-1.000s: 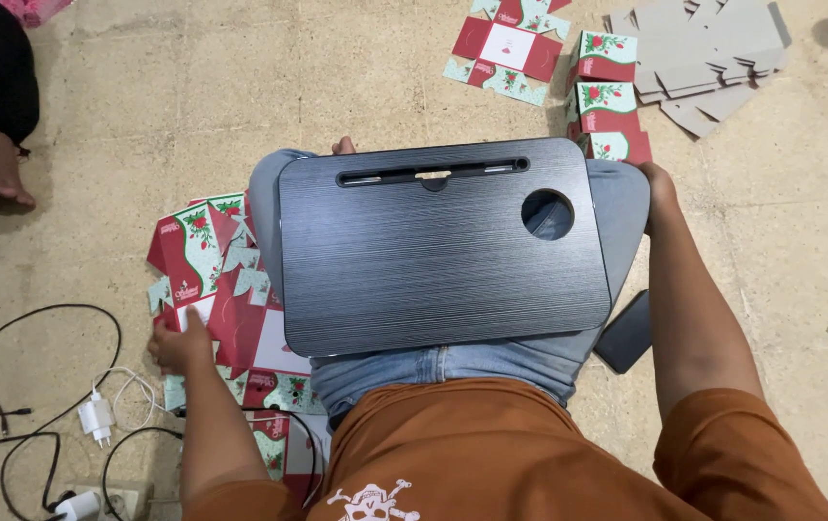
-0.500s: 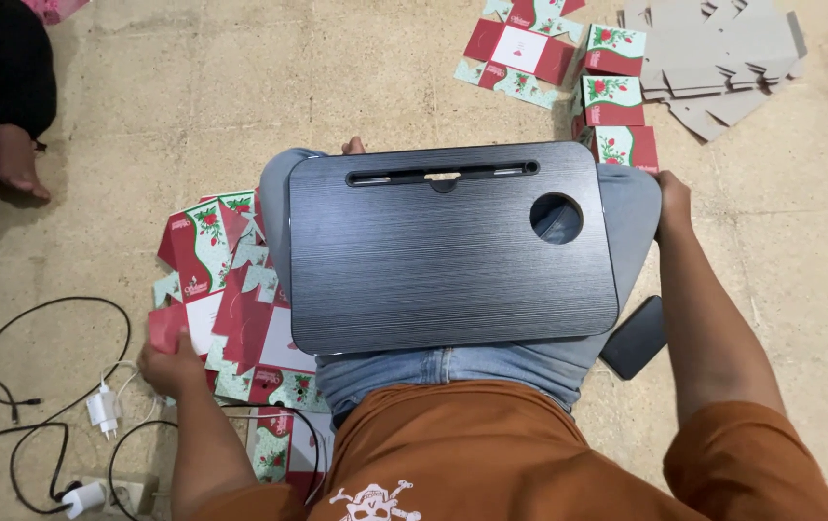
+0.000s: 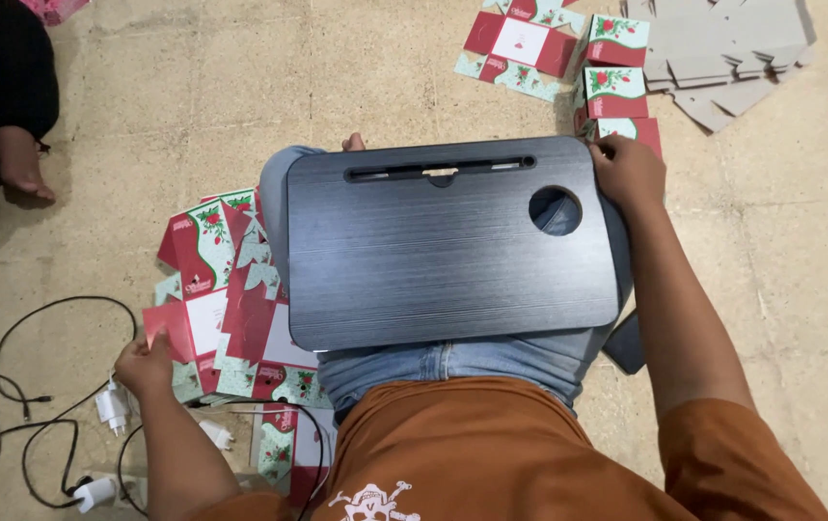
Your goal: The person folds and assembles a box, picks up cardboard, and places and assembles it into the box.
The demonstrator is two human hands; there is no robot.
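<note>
A bare, mottled tan floor [image 3: 192, 116] carries everything here, seen from above by a person sitting on it with a dark lap tray [image 3: 447, 246] across the knees.

At the floor's left edge another person's bare foot [image 3: 20, 162] rests, well apart from the work. Toward the bottom-left corner black cables [image 3: 38, 386] loop around white chargers [image 3: 110, 410].

Just right of those, the left hand [image 3: 147, 365] has its fingers closed on the corner of 1 flat red-and-white box blank [image 3: 175, 328] with green trim, which is tilted up off the stack of flat blanks [image 3: 240, 318] lying beside the left thigh. As a judgement, the step in hand is picking 1 blank off that stack; the next move calls for separating that single sheet cleanly from those under it and bringing it onto the tray.

The tray has a slot along its far edge and a round hole near its far-right corner. The right hand [image 3: 629, 172] sits at that corner, fingers curled over the tray's edge, steadying it.

Beyond it, near the floor's top edge, lie more printed blanks [image 3: 520, 43], some folded boxes [image 3: 616, 87], and grey cardboard pieces [image 3: 722, 53] toward the top-right corner. A dark phone-like slab [image 3: 626, 345] lies by the right thigh.
</note>
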